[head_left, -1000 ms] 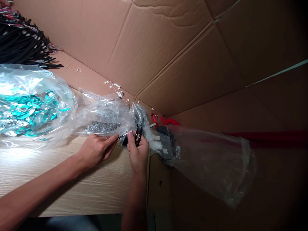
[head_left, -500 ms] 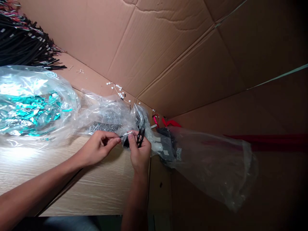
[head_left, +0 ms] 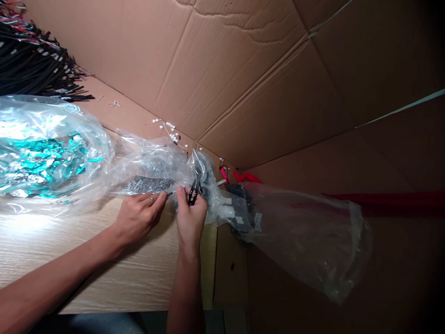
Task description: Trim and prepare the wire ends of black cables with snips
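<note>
My left hand (head_left: 139, 217) is closed, its thumb and fingers pinching a thin black cable (head_left: 170, 193). The cable's far end runs to the thumb of my right hand (head_left: 190, 218), which is also closed. Held in that same right hand is a pair of black thread snips (head_left: 193, 191), blades pointing up and away. Whether the snips touch the cable is hidden by the fingers. Just behind both hands lies a crumpled clear plastic bag (head_left: 153, 157) with small dark grey contents.
A big clear bag of shiny teal pieces (head_left: 52, 155) stands left, below a heap of black cables (head_left: 31, 65). Small white bits (head_left: 173, 138) lie along the cardboard wall (head_left: 222, 83). Another clear bag (head_left: 299, 241) extends right, beside red fabric (head_left: 248, 177). The wooden tabletop (head_left: 139, 283) ends near me.
My right hand has moved left with the snips. My left hand has turned over, knuckles up and a ring showing, and sits closer to the right hand.
</note>
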Action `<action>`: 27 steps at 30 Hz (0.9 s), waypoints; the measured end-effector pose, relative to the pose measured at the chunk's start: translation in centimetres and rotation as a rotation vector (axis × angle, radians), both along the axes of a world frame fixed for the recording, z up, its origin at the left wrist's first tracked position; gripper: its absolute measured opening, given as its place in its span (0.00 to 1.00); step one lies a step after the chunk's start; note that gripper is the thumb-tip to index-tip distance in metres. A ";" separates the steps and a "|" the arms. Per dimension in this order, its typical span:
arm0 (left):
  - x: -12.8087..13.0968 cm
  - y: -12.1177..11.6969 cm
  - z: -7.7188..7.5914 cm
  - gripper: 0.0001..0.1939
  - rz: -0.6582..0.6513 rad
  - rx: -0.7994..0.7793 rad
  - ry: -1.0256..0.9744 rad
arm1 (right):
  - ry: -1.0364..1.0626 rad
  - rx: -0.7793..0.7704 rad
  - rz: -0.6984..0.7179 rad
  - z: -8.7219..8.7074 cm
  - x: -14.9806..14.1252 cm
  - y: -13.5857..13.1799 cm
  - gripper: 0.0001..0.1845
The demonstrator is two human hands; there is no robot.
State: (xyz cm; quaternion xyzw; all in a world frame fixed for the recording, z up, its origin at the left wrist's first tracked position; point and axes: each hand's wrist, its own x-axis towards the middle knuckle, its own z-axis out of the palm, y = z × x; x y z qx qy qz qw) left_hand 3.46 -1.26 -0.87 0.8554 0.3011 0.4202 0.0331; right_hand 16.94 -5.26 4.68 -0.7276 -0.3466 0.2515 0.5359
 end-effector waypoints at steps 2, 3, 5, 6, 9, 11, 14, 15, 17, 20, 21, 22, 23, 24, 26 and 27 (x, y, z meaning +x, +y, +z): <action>-0.1 0.0 0.0 0.13 0.012 0.030 0.015 | 0.031 -0.004 0.003 -0.1 -0.2 0.0 0.19; -0.1 0.0 0.0 0.13 0.016 0.038 0.025 | 0.042 -0.012 0.000 -0.1 -0.3 0.0 0.19; -0.1 0.0 0.1 0.13 0.021 0.043 0.044 | 0.042 -0.028 -0.006 0.1 -0.4 -0.1 0.18; -0.1 0.0 0.1 0.13 0.023 0.039 0.050 | 0.031 -0.034 -0.007 0.2 -0.5 -0.1 0.17; -0.1 0.1 0.2 0.13 0.038 0.013 0.041 | -0.047 -0.038 -0.001 0.8 -1.0 -0.2 0.15; -0.1 0.1 0.4 0.12 0.044 -0.009 0.036 | -0.117 -0.015 0.010 0.9 -1.4 -0.3 0.14; -0.1 0.3 0.6 0.11 0.027 -0.062 0.019 | -0.172 0.053 0.066 0.4 -2.2 -0.5 0.12; -0.1 0.3 0.7 0.11 0.023 -0.093 -0.002 | -0.163 0.071 0.096 0.2 -2.4 -0.5 0.12; 0.0 0.4 0.9 0.12 0.016 -0.202 -0.070 | -0.125 0.087 0.154 -0.3 -2.6 -0.6 0.11; 0.0 0.7 1.5 0.16 -0.028 -0.528 -0.176 | -0.149 0.066 0.194 -0.3 -2.0 -0.7 0.12; 0.0 0.9 1.8 0.18 -0.053 -0.655 -0.209 | -0.190 0.051 0.203 -0.1 -1.5 -0.7 0.12; 0.0 1.1 2.1 0.20 -0.076 -0.773 -0.239 | -0.236 0.033 0.219 0.2 -1.0 -0.7 0.13; 0.0 1.2 2.3 0.21 -0.096 -0.877 -0.269 | -0.277 0.013 0.244 0.5 -0.4 -0.7 0.14; 0.0 1.4 2.5 0.22 -0.114 -0.966 -0.301 | -0.312 -0.008 0.277 0.9 0.3 -0.7 0.17; 0.1 1.7 2.8 0.24 -0.152 -1.102 -0.359 | -0.384 -0.058 0.353 1.6 1.3 -0.8 0.21; 0.1 1.8 2.8 0.24 -0.170 -1.151 -0.389 | -0.425 -0.084 0.385 1.8 1.8 -0.8 0.21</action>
